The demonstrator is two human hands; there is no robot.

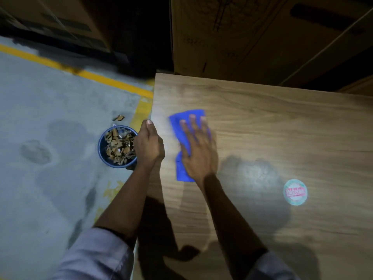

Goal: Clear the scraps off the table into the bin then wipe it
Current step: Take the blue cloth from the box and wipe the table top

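Sleeves [94, 253] back, right hand [198, 152] spreads fingers [192, 126] on cloth [176, 130]; left hand [148, 144] curls round table [262, 122] edge. Cloth may bunch under fingertips, skipping patches.

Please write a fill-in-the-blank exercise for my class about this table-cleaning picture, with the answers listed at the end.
1. The right hand presses a ____ cloth flat on the table.
2. The bin holding the scraps stands on the ____.
3. The left hand grips the table's ____.
4. The round sticker lies to the cloth's ____.

Answers: blue; floor; edge; right.
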